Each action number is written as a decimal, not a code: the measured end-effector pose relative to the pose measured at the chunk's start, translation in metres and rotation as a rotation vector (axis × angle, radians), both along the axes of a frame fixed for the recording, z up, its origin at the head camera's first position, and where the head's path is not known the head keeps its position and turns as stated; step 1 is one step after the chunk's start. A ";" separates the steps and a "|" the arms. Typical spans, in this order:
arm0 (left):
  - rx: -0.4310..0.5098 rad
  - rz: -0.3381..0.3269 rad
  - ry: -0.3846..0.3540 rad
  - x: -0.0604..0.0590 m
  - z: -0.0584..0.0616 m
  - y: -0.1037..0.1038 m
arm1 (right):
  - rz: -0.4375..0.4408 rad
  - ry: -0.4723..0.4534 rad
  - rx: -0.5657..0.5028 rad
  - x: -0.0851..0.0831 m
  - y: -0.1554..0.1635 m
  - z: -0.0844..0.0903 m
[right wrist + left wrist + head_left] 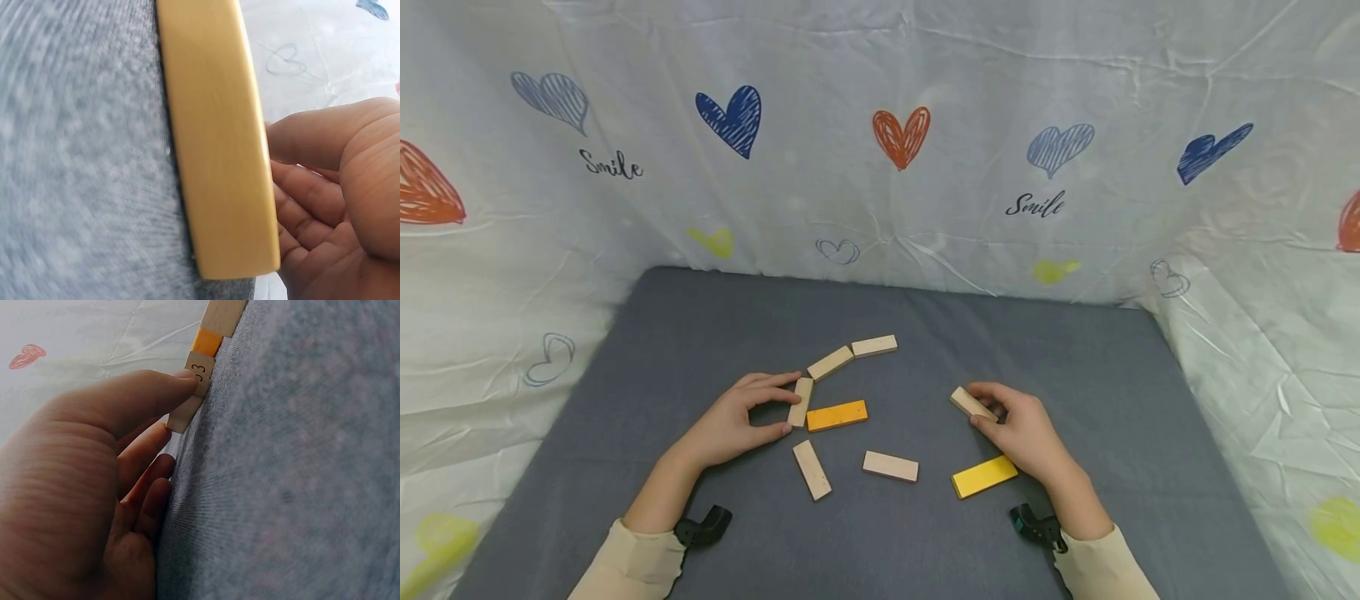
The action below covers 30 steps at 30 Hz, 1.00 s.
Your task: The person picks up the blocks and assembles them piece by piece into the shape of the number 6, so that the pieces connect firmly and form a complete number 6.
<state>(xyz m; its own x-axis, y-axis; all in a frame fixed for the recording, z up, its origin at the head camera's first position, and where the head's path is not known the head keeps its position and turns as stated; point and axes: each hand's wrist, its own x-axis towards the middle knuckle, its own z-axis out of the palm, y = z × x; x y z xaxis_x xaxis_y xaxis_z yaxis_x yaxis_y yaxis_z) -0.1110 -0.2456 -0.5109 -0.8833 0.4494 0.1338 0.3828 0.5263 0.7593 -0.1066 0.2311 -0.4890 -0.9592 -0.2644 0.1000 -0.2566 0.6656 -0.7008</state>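
- Table cover (1075, 367): grey woven cloth, matt, finely ribbed.
- Plain blocks (874, 346): bare pale wood, smooth, matt.
- Yellow block (219, 137): painted wood, smooth with a soft sheen.
- Orange block (837, 415): painted, matt.
- Heart-print backdrop (925, 208): thin, creased sheet, faintly glossy.

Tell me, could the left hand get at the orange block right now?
Probably yes. The orange block lies flat beside the left hand, but that hand already pinches a plain wooden block standing between them.
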 end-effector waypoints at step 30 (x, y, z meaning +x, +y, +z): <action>-0.011 0.006 0.012 0.000 -0.002 0.000 | 0.056 0.010 0.027 -0.007 -0.026 0.007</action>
<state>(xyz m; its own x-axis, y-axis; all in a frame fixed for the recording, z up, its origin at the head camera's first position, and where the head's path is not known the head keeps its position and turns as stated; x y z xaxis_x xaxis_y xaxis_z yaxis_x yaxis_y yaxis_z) -0.1106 -0.2452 -0.5128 -0.8842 0.4459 0.1393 0.3886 0.5365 0.7491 -0.1135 0.2055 -0.4819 -0.9417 -0.3208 0.1015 -0.3010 0.6686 -0.6800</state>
